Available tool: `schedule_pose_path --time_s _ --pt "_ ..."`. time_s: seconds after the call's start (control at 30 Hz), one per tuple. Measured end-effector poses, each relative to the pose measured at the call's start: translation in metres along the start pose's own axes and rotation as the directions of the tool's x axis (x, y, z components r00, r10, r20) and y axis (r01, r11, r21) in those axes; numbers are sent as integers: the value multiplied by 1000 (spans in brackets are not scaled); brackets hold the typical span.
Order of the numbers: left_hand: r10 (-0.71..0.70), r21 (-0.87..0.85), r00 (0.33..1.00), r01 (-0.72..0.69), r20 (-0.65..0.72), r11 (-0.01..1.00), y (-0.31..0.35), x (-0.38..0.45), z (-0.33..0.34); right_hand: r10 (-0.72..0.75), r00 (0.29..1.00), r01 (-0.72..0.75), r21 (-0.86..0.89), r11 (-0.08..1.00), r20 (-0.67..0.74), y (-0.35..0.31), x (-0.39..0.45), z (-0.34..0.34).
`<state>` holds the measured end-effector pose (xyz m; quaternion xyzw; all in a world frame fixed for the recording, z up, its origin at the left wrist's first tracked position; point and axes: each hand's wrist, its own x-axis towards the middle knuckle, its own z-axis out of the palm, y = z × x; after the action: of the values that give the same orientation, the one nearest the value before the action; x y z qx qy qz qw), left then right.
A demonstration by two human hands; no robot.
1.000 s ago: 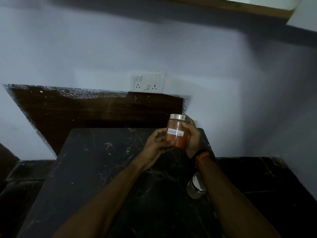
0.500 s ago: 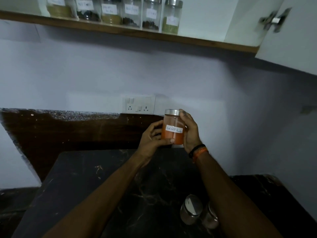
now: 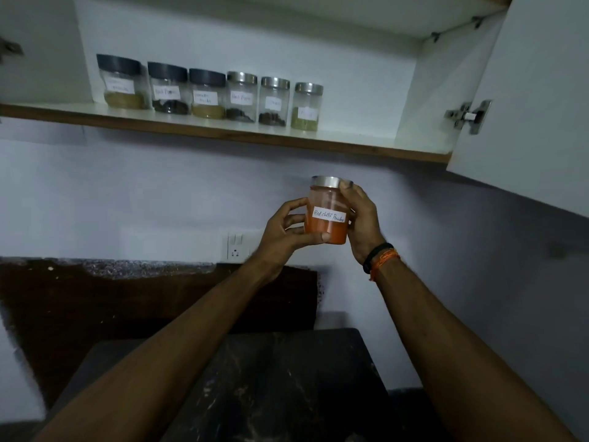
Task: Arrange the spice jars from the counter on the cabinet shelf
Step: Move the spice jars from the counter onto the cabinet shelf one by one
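Both forearms rise from the bottom corners of the frame and meet just right of centre. The left hand (image 3: 283, 231) curls its fingers (image 3: 294, 208) round the jar (image 3: 326, 215), thumb across the front. The right hand (image 3: 361, 218) grips the opposite side, a band on its wrist.

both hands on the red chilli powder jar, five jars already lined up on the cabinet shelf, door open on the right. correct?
Not quite: the head view shows six jars on the cabinet shelf, not five, three with dark lids and three with metal lids. The rest holds: the left hand and right hand both hold the red chilli powder jar, and the door stands open on the right.
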<state>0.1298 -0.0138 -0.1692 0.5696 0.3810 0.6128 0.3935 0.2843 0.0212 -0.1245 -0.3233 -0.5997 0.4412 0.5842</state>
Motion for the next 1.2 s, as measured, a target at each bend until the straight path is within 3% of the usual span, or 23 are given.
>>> schedule_pose_path --time_s 0.3,0.6,0.77,1.03,1.2 --pt "72 24 996 -73 46 997 41 38 -3 -95 994 95 2 995 58 -42 37 0" --pt "26 25 981 -31 192 999 73 66 -8 -121 992 117 126 985 23 -52 51 -3" --pt "101 86 977 -118 186 989 103 87 -6 -107 994 101 170 980 24 -56 55 -7" --pt "117 161 923 -187 366 969 137 111 -3 -95 995 91 189 978 10 -72 59 -13" --pt "150 176 916 -228 372 958 149 119 3 -87 996 88 196 977 -14 -80 65 -13"
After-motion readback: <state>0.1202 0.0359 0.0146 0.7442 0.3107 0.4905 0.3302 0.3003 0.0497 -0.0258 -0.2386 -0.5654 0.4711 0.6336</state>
